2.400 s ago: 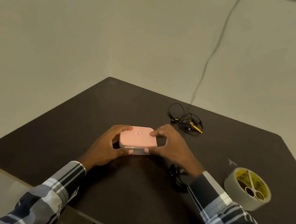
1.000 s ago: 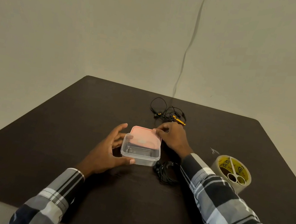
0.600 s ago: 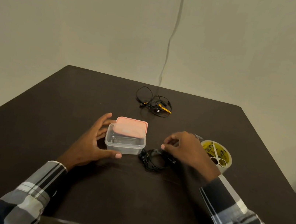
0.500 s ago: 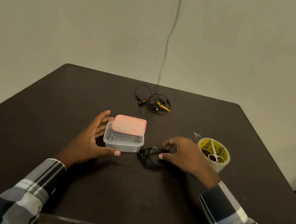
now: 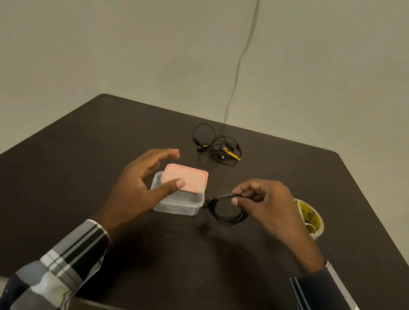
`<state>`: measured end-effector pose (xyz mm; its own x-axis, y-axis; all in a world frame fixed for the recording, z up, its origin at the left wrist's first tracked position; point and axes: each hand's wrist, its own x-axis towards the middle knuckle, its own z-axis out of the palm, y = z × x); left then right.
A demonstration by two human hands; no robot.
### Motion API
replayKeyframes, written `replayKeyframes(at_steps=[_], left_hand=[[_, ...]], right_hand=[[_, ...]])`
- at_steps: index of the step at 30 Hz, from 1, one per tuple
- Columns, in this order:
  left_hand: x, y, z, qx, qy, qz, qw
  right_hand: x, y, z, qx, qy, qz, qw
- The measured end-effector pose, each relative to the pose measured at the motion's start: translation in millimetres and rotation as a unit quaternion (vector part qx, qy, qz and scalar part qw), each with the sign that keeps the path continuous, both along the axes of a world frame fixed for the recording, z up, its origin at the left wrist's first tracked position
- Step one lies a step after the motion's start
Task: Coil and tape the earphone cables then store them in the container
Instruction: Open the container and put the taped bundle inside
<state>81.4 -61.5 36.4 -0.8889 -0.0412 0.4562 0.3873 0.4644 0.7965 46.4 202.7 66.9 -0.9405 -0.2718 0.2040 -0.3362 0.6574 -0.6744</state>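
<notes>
Pinching coiled earphones [image 5: 228, 211] — right hand [image 5: 267, 207]; tape roll [image 5: 309, 217] print unreadable.

Clear glossy plastic container [image 5: 177, 201], matt pink lid [image 5: 185, 181], matt dark table [image 5: 59, 185]

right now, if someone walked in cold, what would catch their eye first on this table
The right hand pinching a coiled black earphone cable just above the table's middle draws the eye first. Beside it stands a clear container with its pink lid slid half off, the left hand hovering open at its side. Further back lies a tangled earphone with yellow accents.
</notes>
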Motion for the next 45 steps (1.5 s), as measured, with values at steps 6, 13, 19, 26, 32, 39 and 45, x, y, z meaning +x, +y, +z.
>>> replayKeyframes(at_steps=[6, 13, 19, 26, 32, 39, 45], left_hand=[[0.3, 12.8, 26.8, -0.052, 0.009, -0.067, 0.996], [-3.3, -8.1, 17.0, -0.044, -0.023, -0.002, 0.999], [-8.7, -12.8, 1.6, -0.137, -0.089, 0.084, 0.983], [-14.7, -6.5, -10.6, -0.197, -0.087, 0.139, 0.967], [-15.8, -3.6, -9.0, -0.220, -0.088, 0.151, 0.960], [-19.5, -2.5, -10.3, -0.237, -0.128, 0.170, 0.948], [-27.2, -7.8, -4.3, -0.248, -0.192, 0.149, 0.938]], right_hand=[[1.9, -16.0, 42.7, -0.084, 0.026, 0.060, 0.994], [-23.5, -55.5, 31.0, -0.181, -0.056, 0.063, 0.980], [-31.6, -80.1, -9.4, -0.183, -0.113, 0.001, 0.977], [-31.8, -88.0, -13.2, -0.073, -0.042, -0.057, 0.995], [-31.4, -88.5, 4.5, 0.115, -0.051, 0.025, 0.992], [-27.0, -95.7, 2.9, 0.177, -0.039, 0.017, 0.983], [-21.4, -100.5, -14.3, 0.261, 0.020, 0.011, 0.965]])
